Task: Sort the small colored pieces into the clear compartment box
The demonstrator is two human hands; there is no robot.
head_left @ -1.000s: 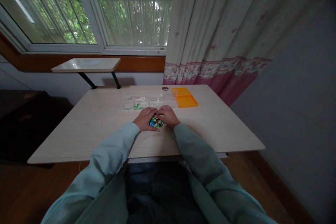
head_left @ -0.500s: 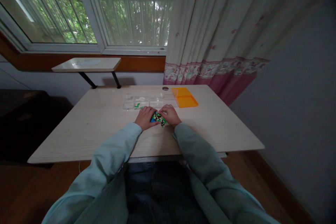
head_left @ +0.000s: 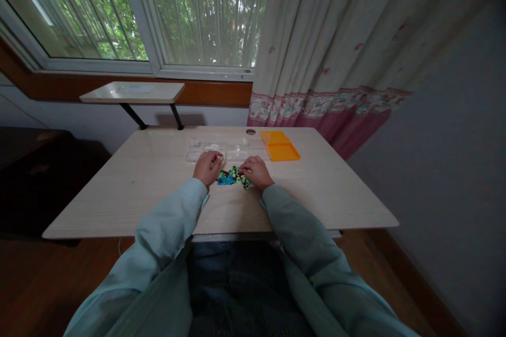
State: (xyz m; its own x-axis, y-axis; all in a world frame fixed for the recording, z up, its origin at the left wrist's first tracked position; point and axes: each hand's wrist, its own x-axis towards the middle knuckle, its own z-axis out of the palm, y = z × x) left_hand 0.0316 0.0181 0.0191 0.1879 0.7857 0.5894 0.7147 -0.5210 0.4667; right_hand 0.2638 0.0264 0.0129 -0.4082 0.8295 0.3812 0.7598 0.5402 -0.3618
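A flat multicoloured cluster of small pieces (head_left: 228,177), in blue, green, brown and pale yellow, lies on the table in front of me. Its outline is ragged, and I cannot make out the kind of piece. My left hand (head_left: 208,167) is just left of it, at the front edge of a clear compartment tray (head_left: 237,154). The fingers there are curled together, and whatever they pinch is too small to tell. On the cluster's upper right edge, my right hand (head_left: 256,172) has its thumb and fingers closed, partly covering that side.
An open orange plastic case (head_left: 283,152) lies right of the tray. Behind it the table (head_left: 316,195) has a round dark hole (head_left: 250,131). A small raised shelf (head_left: 134,93) stands at the back left, below the window. A curtain (head_left: 316,63) hangs behind the table.
My left hand has let go of the cluster's left side and moved left and up to the tray, uncovering the blue part. My right hand stays almost where it was.
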